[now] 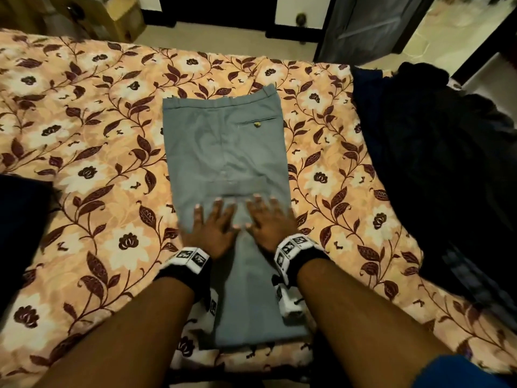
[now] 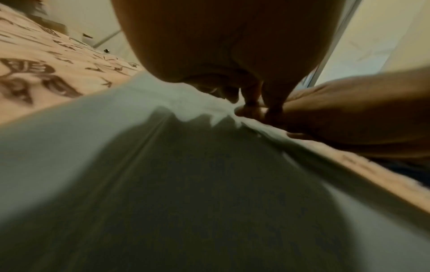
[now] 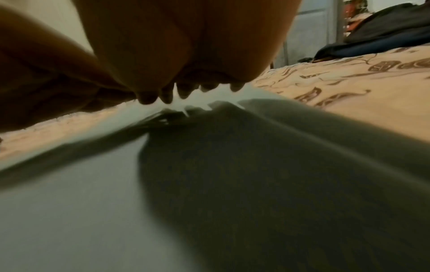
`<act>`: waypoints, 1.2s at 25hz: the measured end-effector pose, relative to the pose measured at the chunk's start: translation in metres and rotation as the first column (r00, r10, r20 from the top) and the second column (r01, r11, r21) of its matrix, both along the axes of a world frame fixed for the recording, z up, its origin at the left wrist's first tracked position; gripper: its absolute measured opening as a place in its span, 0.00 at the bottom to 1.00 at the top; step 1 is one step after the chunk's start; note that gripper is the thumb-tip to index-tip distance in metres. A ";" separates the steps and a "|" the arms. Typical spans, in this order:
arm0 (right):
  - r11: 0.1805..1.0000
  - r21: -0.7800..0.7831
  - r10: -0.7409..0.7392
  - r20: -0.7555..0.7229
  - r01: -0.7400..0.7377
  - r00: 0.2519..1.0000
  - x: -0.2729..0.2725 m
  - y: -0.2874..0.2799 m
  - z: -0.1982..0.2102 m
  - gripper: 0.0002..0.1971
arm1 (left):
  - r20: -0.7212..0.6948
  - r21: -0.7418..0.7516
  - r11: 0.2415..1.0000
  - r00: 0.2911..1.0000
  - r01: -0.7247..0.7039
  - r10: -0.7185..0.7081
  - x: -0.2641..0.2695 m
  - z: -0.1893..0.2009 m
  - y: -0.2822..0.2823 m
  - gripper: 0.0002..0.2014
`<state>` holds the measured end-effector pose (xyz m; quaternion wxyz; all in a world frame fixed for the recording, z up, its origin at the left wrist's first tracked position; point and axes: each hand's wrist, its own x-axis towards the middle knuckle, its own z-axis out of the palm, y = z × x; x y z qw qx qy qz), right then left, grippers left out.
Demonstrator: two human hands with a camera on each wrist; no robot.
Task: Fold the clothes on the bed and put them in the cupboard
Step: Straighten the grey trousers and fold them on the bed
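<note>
Smoothing stage of the fold. Grey-blue cotton trousers (image 1: 226, 152) lying flat on the floral peach bedspread (image 1: 84, 135), waistband at the far end beyond the fingertips, legs running back between the forearms to the near edge. Left hand (image 1: 214, 231) and right hand (image 1: 270, 224) pressing side by side, fingers spread and straight, palms down on the cloth at mid-length; pinching nothing. Creases showing just ahead of the fingertips. Dark heap of unfolded clothes (image 1: 436, 169) waiting well right of the right hand. Judging next: gripping one end and doubling it over the other. Cupboard not identified in view.
</note>
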<state>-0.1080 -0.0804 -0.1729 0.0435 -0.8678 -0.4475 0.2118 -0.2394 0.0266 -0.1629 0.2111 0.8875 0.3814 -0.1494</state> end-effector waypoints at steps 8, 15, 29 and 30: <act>0.635 -0.015 -0.637 -0.576 0.772 0.513 -0.093 -0.131 0.032 0.25 | 0.212 -0.388 0.636 0.607 -0.667 0.766 -0.115 0.004 -0.118 0.32; 0.695 -0.100 -0.643 -0.531 0.712 0.553 -0.096 -0.156 0.039 0.07 | 0.090 -0.752 0.398 0.516 -0.526 0.852 -0.141 0.002 -0.107 0.11; 0.623 -0.018 -0.588 -0.670 0.782 0.453 -0.098 -0.168 0.023 0.05 | 0.283 -0.561 0.541 0.469 -0.627 0.836 -0.149 0.010 -0.106 0.11; 0.629 -0.010 -0.584 -0.666 0.777 0.464 -0.096 -0.164 0.019 0.07 | 0.320 -0.559 0.579 0.490 -0.594 0.811 -0.143 0.016 -0.102 0.10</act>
